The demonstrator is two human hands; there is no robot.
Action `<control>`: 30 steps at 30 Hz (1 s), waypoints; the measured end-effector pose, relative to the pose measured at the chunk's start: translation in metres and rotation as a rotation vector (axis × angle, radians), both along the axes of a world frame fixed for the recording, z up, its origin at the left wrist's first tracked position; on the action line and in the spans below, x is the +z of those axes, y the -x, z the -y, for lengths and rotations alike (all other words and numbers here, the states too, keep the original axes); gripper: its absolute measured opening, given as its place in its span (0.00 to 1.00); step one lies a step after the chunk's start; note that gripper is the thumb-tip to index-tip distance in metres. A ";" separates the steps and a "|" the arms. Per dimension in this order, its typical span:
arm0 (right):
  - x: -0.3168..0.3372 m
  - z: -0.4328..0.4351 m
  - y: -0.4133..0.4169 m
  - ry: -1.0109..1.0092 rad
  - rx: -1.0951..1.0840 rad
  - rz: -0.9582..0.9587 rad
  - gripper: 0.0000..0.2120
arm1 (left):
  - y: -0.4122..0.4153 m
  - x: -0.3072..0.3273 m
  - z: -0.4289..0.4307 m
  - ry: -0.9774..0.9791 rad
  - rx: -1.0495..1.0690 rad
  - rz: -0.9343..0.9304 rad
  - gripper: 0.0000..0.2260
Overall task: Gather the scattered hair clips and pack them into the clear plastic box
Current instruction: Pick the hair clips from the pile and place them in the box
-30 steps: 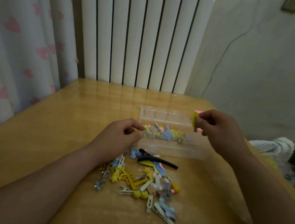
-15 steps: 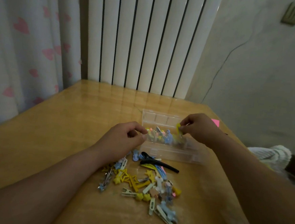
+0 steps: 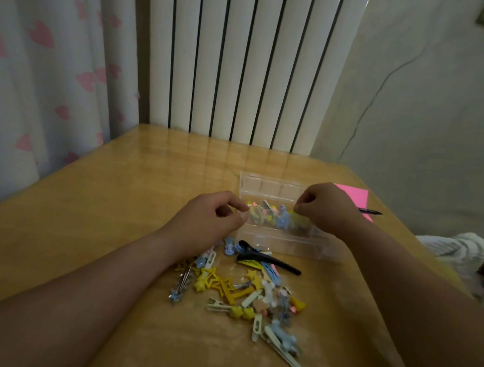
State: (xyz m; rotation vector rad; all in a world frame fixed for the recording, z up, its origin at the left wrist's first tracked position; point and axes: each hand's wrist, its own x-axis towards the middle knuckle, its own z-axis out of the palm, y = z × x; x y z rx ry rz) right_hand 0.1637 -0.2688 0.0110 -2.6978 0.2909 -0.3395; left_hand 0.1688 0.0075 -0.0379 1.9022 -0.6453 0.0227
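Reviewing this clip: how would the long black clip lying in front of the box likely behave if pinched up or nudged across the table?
The long black clip looks like rigid plastic, so it would probably lift stiffly, without drooping. It seems slim and light. It lies flat across other hair clips, so a push would likely slide it on the glossy table, dragging neighbours rather than rolling.

No readable text, label, brand or number shows anywhere in view.
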 end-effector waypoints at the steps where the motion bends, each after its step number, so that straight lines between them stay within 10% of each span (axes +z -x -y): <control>1: -0.002 0.000 0.003 -0.022 0.008 0.042 0.02 | 0.000 0.001 0.000 -0.002 0.000 -0.002 0.05; 9: 0.009 -0.014 0.057 -0.151 0.085 0.436 0.02 | 0.006 0.004 -0.001 -0.017 0.008 0.022 0.04; 20: 0.027 -0.066 0.101 0.148 0.611 -0.161 0.07 | 0.006 0.004 0.000 -0.011 0.020 0.052 0.02; 30: 0.003 -0.099 0.101 0.685 0.479 0.002 0.10 | 0.005 0.002 0.001 0.008 0.022 0.053 0.02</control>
